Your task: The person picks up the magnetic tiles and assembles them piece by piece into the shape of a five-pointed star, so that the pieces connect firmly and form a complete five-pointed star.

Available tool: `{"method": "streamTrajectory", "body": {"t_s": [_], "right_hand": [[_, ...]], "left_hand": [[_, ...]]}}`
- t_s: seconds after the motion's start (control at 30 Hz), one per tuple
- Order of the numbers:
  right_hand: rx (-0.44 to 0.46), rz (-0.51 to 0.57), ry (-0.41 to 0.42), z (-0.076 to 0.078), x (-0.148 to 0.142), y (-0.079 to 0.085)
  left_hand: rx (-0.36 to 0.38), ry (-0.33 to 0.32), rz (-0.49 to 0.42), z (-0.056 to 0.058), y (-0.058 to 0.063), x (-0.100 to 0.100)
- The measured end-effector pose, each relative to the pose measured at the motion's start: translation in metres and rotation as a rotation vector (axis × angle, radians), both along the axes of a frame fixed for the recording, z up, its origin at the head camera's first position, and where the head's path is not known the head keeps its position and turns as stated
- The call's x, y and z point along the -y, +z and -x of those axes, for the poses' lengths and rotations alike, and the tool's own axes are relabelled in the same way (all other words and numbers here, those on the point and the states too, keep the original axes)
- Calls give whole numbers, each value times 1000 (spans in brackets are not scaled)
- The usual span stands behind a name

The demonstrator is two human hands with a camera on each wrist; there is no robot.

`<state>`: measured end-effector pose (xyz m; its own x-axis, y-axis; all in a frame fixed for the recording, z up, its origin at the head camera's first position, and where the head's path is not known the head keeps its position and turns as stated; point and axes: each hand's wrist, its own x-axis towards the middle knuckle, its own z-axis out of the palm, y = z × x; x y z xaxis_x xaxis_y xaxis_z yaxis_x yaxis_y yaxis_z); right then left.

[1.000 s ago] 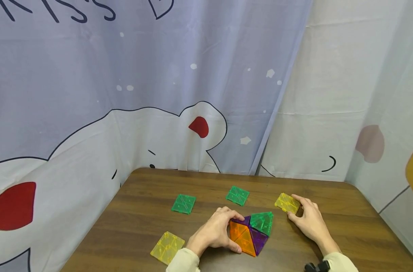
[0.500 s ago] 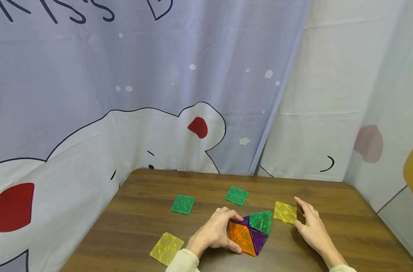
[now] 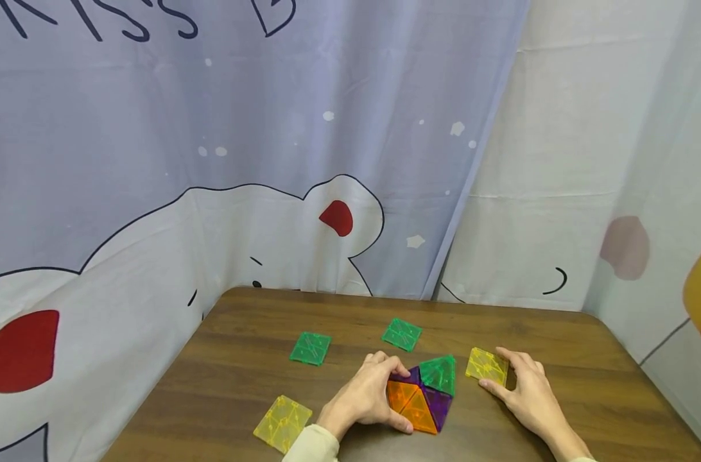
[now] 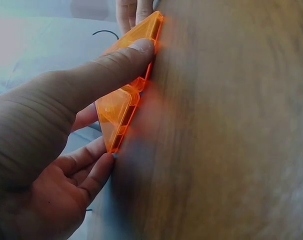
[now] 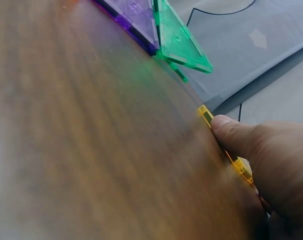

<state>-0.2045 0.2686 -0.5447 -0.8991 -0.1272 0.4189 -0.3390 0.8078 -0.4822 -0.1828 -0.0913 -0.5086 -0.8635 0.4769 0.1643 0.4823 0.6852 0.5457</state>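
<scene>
Vivid orange is shown by the see-through triangles (image 3: 418, 412), and they are flanked by deep purple on the purple tiles (image 3: 438, 407)! Bright green is flashed by the topmost tile (image 3: 438, 375), and is matched by the two green squares (image 3: 311, 348). Lemon yellow, criss-crossed with lines, is worn by the right yellow square (image 3: 486, 366) and the left yellow square (image 3: 283, 423). Brown, streaked grain is displayed by the table (image 3: 212, 401); the lilac-grey curtain (image 3: 269, 115) is speckled white, lettered in black and blotched red.
</scene>
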Motion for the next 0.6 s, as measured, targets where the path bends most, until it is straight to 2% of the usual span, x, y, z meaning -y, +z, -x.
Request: {"method": "streamTrajectory", "body": {"t_s": [0.13, 0.37, 0.47, 0.6], "right_hand": [[21, -17, 54, -6, -6, 2], [-4, -3, 254, -20, -20, 5], [7, 7, 247, -22, -17, 6], [71, -28, 171, -22, -8, 6]], "left_hand": [[-4, 9, -10, -1, -1, -1], [-12, 4, -13, -1, -1, -1], [-6, 4, -13, -1, -1, 0], [-5, 3, -9, -1, 0, 0]]}}
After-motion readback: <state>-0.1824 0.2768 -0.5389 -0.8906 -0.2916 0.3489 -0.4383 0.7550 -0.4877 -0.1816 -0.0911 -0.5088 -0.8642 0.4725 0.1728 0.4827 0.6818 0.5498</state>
